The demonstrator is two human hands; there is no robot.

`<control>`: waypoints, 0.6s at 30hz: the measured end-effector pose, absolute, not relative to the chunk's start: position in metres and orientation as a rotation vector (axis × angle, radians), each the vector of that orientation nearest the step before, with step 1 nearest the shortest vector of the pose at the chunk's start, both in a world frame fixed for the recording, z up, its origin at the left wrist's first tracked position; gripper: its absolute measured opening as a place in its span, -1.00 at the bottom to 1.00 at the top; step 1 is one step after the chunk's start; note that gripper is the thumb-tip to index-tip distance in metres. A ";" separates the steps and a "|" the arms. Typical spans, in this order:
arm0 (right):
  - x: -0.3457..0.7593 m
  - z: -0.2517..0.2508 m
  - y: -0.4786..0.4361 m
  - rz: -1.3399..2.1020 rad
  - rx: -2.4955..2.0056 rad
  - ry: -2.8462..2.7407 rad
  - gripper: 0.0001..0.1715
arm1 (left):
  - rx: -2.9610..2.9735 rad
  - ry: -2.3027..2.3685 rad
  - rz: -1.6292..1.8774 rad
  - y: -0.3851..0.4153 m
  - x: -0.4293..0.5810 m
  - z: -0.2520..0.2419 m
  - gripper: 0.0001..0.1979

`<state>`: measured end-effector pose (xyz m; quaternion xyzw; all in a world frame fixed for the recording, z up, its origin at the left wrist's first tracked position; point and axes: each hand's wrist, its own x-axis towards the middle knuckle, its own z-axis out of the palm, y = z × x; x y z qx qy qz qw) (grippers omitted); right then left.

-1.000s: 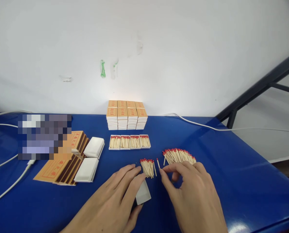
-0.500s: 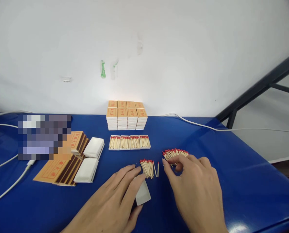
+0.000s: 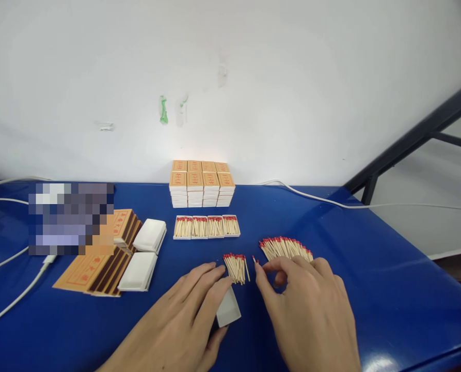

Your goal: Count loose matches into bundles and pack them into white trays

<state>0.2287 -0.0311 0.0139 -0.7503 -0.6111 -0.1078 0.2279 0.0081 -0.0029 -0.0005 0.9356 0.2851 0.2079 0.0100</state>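
Matches: red-headed, lying in a wide fan right of centre, in a smaller pile between the hands, and in a row of open boxes.
Blue table: back edge meets the white wall; right edge slants away beneath a dark metal frame. Widest stretch of blue runs from the right hand to that edge; a narrower strip separates open boxes and hands.
Left hand: thumb and fingers gripping a box tray between them.
Right hand: thumb and index finger pinching.
Boxed stack: four across, two deep, against the wall; orange tops bear red characters, too small to read.
Orange covers: fanned at left, dark side strips, red framed lettering, not surely legible.
Stacked trays: white, two piles just beside the covers.
Open boxes: four side by side, filled, heads toward the wall.
Smaller pile: just beyond the box tray, by the left fingertips.
Single match: at the right thumb tip, head projecting, remainder hidden.
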 end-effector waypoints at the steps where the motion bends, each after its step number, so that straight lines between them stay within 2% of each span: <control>1: 0.228 0.014 -0.031 -0.301 -2.077 -1.680 -0.66 | 2.914 0.888 0.645 -0.003 0.008 -0.001 -0.45; 9: 0.222 0.011 -0.023 -0.096 -2.050 -1.628 -0.71 | 2.900 0.872 0.628 -0.003 0.007 0.000 -0.42; 13: 0.217 0.012 -0.022 -0.030 -2.036 -1.614 -0.64 | 2.848 0.904 0.708 -0.003 0.008 0.001 -0.40; 18: 0.204 0.017 -0.020 -0.201 -2.112 -1.625 -0.46 | 2.827 1.002 0.850 -0.005 0.008 0.003 -0.51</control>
